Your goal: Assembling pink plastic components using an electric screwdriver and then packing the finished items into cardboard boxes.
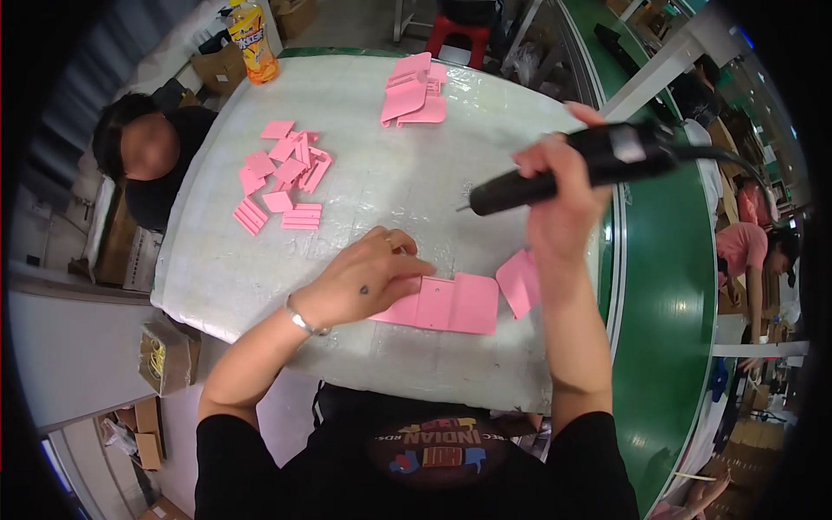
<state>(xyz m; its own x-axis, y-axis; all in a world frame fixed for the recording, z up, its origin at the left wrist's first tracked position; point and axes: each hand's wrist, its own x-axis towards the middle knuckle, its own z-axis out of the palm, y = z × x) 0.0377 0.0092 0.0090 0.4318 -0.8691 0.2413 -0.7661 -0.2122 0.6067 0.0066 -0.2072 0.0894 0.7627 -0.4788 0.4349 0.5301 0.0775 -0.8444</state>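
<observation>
Here's the pale counter (347, 191) filling the middle of the view, its covering glossy and wrinkled, and a long green surface (663, 286) runs down its right side. At the left edge, 1 co-worker in black (186, 147) is close in against it.

Up on the right, a black corded screwdriver (598, 159), bit pointing left, held clear of the counter: the right hand (563, 195) has its fingers wrapped firmly around it. Down below, the left hand (368, 273) is half curled, fingertips bunched at the pink panel; whether they pinch it or only press, I cannot tell.

Far left, a loose heap of small pink parts (292, 171), some ridged. Centre back, a stack of curved pink pieces (406, 97), overlapping. And the pink panel (472, 303) lies flat at the near side, its left end under that left hand. An orange bottle (253, 48) stands at the far left corner. 1 loose pink piece (518, 284) lies just beside the right forearm. Smallest of all: a silver bracelet (303, 319), then a ring (390, 242), both on the left side.
</observation>
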